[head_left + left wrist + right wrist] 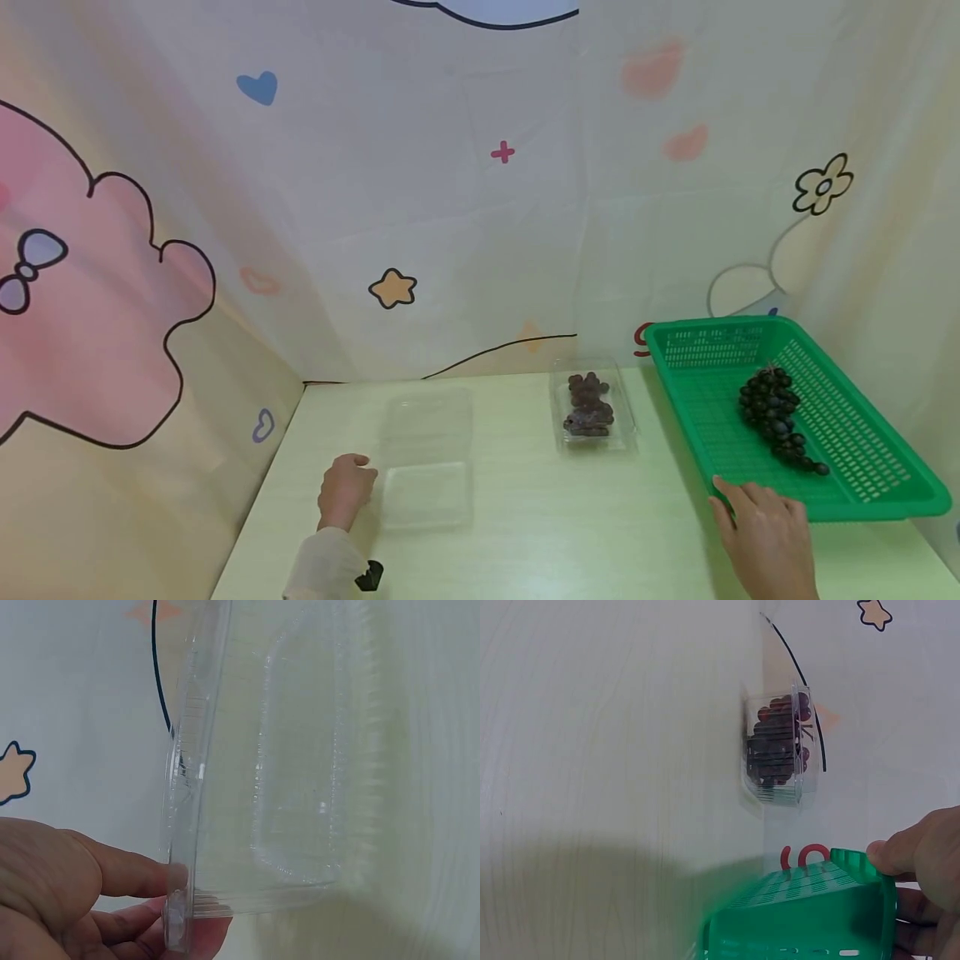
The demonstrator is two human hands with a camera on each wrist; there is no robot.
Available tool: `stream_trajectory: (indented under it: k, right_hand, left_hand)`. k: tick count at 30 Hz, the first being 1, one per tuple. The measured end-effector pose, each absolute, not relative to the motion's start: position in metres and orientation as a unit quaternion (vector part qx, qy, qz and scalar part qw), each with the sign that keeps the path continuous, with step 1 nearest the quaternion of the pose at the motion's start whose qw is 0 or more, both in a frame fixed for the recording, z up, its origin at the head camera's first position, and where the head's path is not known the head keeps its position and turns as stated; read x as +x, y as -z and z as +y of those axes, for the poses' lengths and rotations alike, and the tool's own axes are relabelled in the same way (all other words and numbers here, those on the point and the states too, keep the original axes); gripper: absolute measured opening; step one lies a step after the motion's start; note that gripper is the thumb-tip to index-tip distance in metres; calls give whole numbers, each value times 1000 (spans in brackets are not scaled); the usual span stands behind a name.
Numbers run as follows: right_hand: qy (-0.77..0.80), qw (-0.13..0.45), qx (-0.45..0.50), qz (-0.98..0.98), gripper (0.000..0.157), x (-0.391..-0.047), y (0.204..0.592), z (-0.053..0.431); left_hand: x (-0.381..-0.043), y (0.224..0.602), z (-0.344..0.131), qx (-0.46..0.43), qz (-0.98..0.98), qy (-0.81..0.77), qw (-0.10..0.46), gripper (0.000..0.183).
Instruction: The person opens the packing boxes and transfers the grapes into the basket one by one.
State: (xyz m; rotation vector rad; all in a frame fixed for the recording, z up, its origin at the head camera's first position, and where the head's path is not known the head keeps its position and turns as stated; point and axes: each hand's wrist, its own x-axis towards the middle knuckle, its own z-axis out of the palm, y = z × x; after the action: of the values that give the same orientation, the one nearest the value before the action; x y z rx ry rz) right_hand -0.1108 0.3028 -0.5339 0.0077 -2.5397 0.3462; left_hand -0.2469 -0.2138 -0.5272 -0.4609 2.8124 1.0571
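At the left of the table, my left hand (347, 490) pinches the near-left edge of an open clear plastic clamshell box (427, 497). In the left wrist view, the thumb and fingers are on either side of the rim of this box (300, 795), which holds nothing. On the right, my right hand (768, 533) grips the near-left corner rim of a green plastic basket (678, 408), thumb on one side and fingers under the edge in the right wrist view. Inside the basket lies a bunch of dark grapes (772, 412).
A second clear box (557, 408) with dark grapes (588, 408) in it stands at the back, left of the basket. Behind the pale table (525, 517) hangs a printed curtain (465, 208), with more of it along both sides.
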Motion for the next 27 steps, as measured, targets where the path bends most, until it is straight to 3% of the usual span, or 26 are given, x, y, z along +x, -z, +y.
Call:
stream_trajectory:
  k: [27]
  right_hand:
    - [-140,302,8,-943,35,-112,536,305]
  left_hand:
    - [-271,526,-256,-183,921,-341,34,40]
